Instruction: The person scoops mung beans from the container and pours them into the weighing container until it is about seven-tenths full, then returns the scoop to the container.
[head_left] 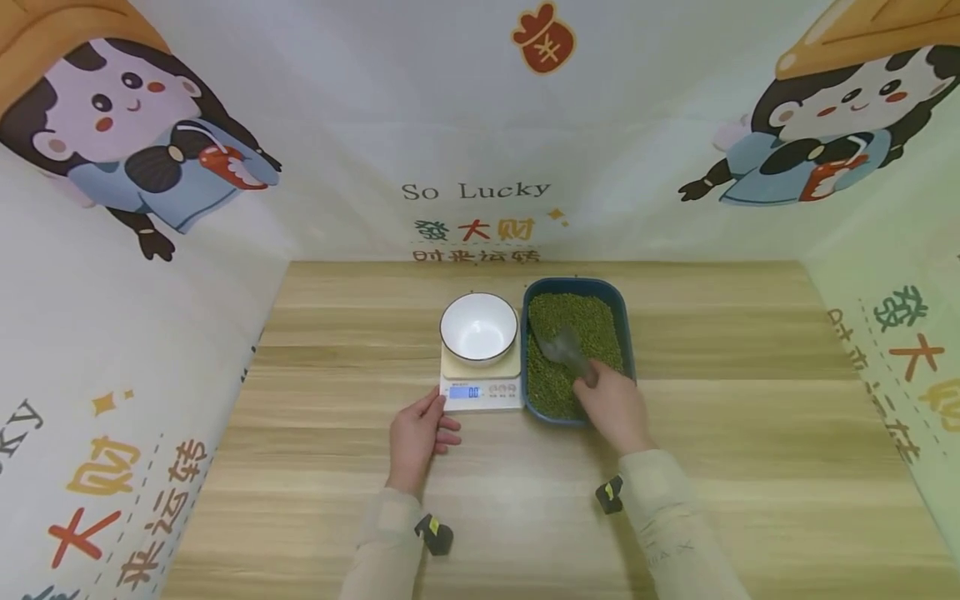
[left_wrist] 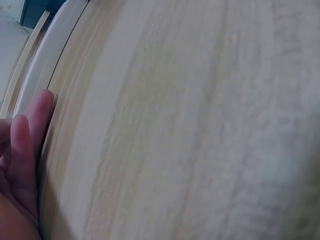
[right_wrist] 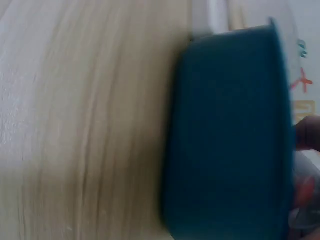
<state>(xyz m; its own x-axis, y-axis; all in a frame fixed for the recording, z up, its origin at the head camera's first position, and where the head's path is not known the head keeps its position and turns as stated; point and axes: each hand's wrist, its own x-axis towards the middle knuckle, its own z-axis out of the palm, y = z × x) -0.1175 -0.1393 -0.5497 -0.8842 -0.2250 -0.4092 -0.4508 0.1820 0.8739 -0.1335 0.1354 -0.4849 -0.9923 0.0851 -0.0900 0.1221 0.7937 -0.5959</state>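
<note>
In the head view my right hand [head_left: 617,407] grips the handle of a grey see-through scoop [head_left: 564,348]. The scoop's head lies against the green beans [head_left: 573,315], which look like mung beans, in a blue tub [head_left: 632,358]. My left hand [head_left: 420,437] touches the front left corner of a white kitchen scale [head_left: 480,403], its fingers loosely extended beside it. On the scale stands a white bowl [head_left: 478,327] with a dark rim, and the display reads 0.0. The left wrist view shows fingers [left_wrist: 22,150] along the scale's edge [left_wrist: 55,45].
Scale and tub stand side by side on a wood-grain table [head_left: 315,467]. White printed cloth [head_left: 480,133] rises behind and on both sides. In the right wrist view the tub's blue outer wall [right_wrist: 230,135] hides most of the scoop and hand.
</note>
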